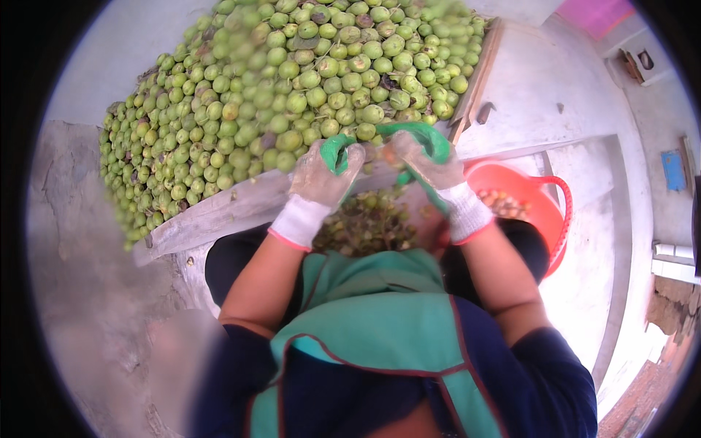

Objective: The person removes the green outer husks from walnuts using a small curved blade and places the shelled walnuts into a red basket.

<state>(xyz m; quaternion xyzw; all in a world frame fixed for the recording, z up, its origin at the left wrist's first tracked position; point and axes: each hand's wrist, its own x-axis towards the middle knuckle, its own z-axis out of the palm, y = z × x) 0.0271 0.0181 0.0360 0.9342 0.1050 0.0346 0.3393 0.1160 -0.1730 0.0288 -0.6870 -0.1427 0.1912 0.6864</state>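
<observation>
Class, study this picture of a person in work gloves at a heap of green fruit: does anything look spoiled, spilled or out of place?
Mostly orderly. A few fruits in the green pile are dark and browned, for instance near its top, which looks like spoilage. Both gloved hands, left hand and right hand, are at the pile's near edge; the orange bucket stands upright.

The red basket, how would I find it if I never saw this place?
Find the huge pile of green fruit on the wooden board. Go past the person's gloved right hand to the pale floor on that side. The red basket sits there, the only bright red thing, holding brownish nuts.
</observation>
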